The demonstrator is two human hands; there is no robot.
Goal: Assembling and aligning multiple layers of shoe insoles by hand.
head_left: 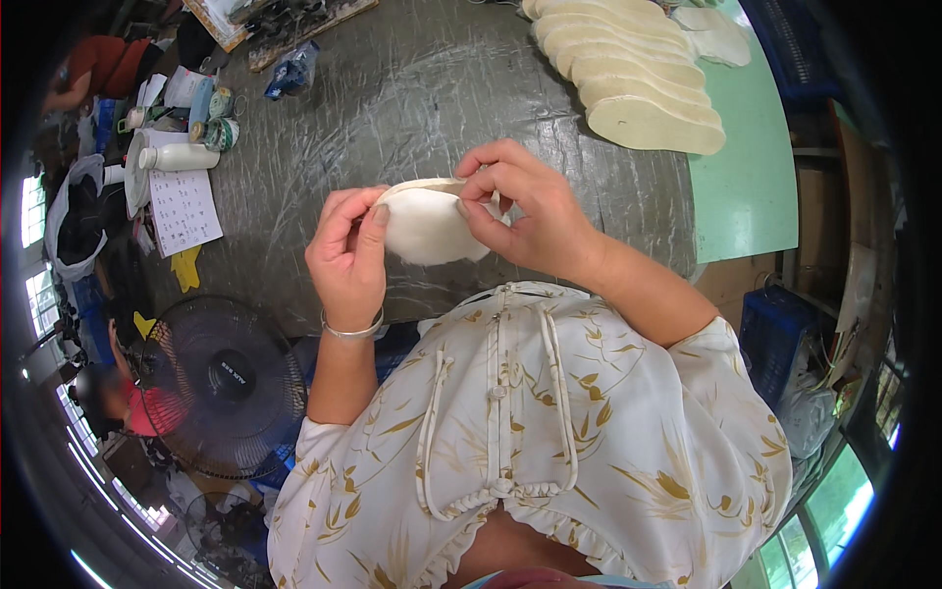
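Between my hands, above the near side of the dark table (324, 128), is a white padded insole (432, 228) with a fluffy face and a cream layer along its upper edge. My left hand (351, 250) pinches its left end, thumb on the white face. At the right end, my right hand (535, 211) grips the edge between thumb and fingers. A narrow gap shows between the layers along the top. Several cream insoles (653, 123) lie overlapping in a row at the far right, partly on a pale green board (741, 187).
On the left stand a white bottle (180, 157), spools of thread (223, 134) and a written sheet (186, 208). A black fan (228, 378) is beside my left arm. Crumpled blue plastic (292, 71) lies farther back. Blue crates (775, 334) stand at right. Other people sit at left.
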